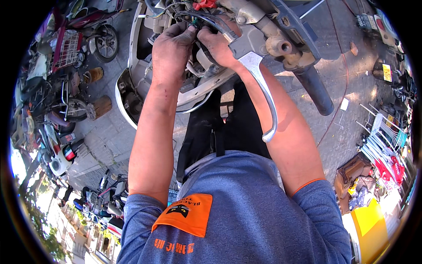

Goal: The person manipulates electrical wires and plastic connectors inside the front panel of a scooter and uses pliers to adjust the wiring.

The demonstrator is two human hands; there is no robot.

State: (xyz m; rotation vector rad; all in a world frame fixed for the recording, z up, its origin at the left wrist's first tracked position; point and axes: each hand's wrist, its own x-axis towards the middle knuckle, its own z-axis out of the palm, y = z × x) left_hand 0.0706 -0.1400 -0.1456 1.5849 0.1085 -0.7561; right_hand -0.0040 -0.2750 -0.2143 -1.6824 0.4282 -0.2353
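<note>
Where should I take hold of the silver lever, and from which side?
I'd grip the silver lever by its slim curved shank, just above the rounded tip, coming from above: that end looks free and unobstructed, while its broad end meets the grey housing and the right forearm shows behind.

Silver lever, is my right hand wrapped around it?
No, the right hand is up by the wires, while the silver lever crosses in front of the right forearm.

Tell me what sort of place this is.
Probably an outdoor, street-side repair spot: the left hand and right hand are at exposed wires on a partly dismantled scooter, other two-wheelers stand to the left, and sunlit paving lies below.
</note>
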